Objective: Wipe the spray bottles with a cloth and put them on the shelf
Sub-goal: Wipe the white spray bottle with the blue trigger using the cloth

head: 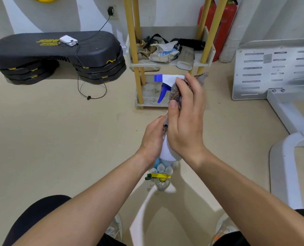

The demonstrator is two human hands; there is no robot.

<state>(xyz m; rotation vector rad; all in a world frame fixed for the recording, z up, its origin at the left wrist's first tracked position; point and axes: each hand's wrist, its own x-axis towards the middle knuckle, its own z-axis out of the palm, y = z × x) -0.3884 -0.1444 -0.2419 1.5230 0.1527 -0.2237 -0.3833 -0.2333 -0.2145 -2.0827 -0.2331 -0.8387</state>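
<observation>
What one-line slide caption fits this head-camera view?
The left hand holds a white spray bottle while the right hand presses a cloth around its neck, in front of the shelf.

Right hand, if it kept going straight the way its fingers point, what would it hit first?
Past the cloth it grips, probably the shelf, about its middle tier; depth is unclear.

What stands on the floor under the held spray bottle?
A cluster of pale blue bottles and a clear spray bottle with a yellow-green trigger. The white spray bottle and left hand cover the cluster's far part.
</observation>
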